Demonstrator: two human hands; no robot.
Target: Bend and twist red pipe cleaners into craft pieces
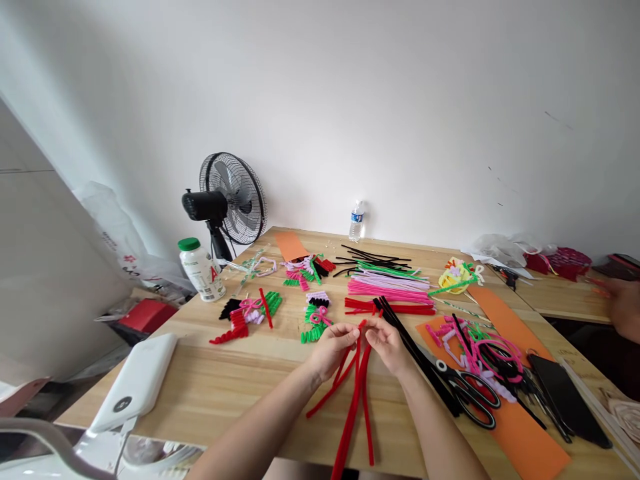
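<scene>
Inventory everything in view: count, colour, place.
Wall: one, white, behind.
Table: one main, wooden, centre.
Fan: one, black, far left.
Jar: one, white, green lid, before fan.
Water bottle: one, clear, by wall.
Power bank: one, white, near left.
Bags: at least two, whitish, left and right.
Box: one, red, far left.
Sheets: several, orange, far left and right.
Fuzzy shapes: three, multicoloured, centre-left.
Fuzzy sticks: many, black, green, lilac, pink, red, centre.
Bundle: one, mostly yellow, right.
Scissors: one pair, black-handled, right.
Phone: one, black, right.
Scraps: too tangled to count, pink, lilac, right.
Other person's hand: one, blurred, right edge.
Left hand and right hand: one each, holding red sticks.
</scene>
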